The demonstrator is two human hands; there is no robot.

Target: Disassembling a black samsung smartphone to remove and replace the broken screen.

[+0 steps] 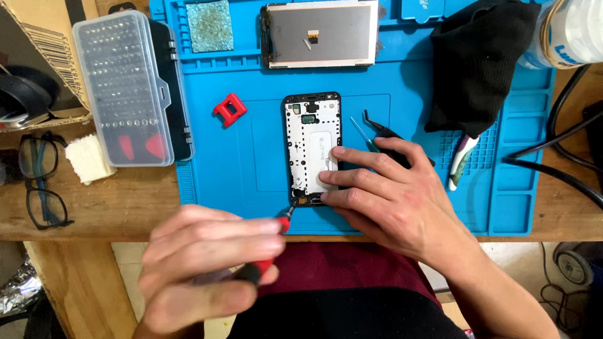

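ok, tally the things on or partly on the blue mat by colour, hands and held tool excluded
Red: 1, small block
Black: 3, opened phone frame, cloth, tweezers
Grey: 1, detached screen panel
Green: 1, sponge pad
White: 1, pen-like tool
Clear: 1, bit case
Total: 8

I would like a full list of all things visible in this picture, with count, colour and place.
opened phone: one, black frame, white inside, mat centre
repair mat: one, blue, on wooden bench
detached screen: one, grey, mat top
bit case: one, clear, left of mat
magnetizer block: one, red, mat left
tweezers: one, black, by right hand
black cloth: one, mat upper right
glasses: one, black, far left
screwdriver: one, red-black, tip at phone's lower corner
left hand: holds screwdriver
right hand: presses phone
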